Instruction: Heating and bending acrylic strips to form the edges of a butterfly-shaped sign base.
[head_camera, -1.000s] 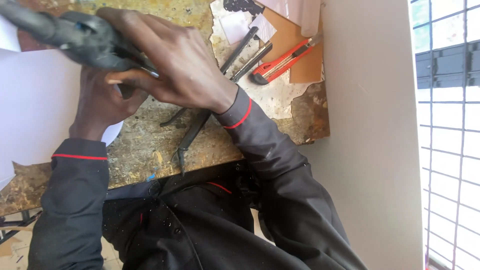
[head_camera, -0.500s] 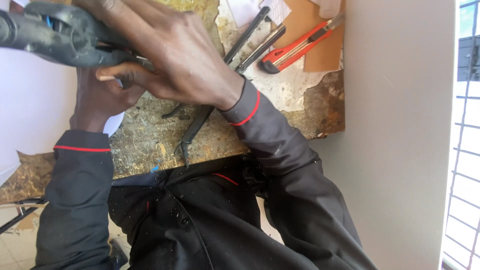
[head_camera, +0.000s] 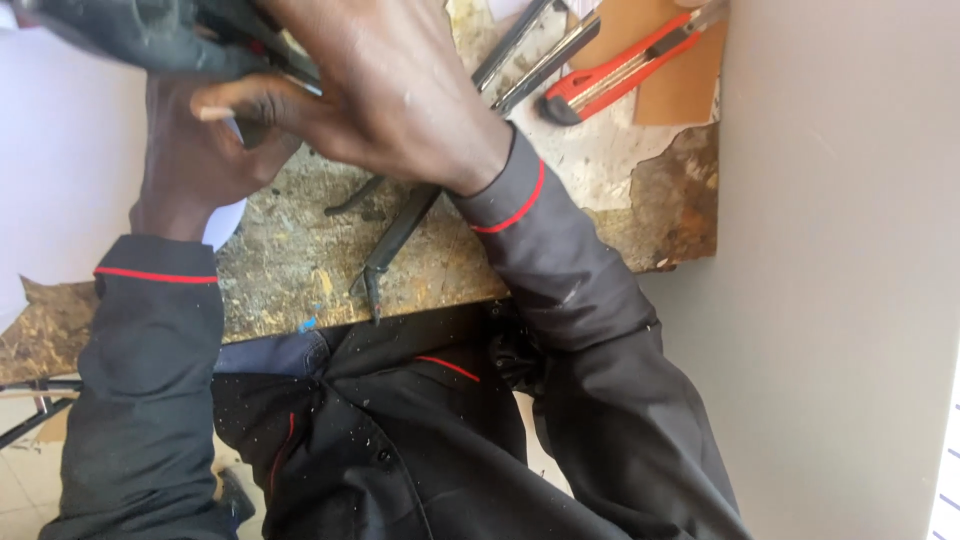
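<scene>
Over the last second the view had closed in and the dark power tool had slid toward the upper left corner, now partly cut off by the frame. The right hand was clamped over the tool's body from above, thumb stretched left, as before. The left hand stayed beneath it, curled against the white sheet at the worktop edge; what it gripped could not be told. The dark pliers and the red utility knife lay untouched, so the work seemed ongoing at the same spot.
</scene>
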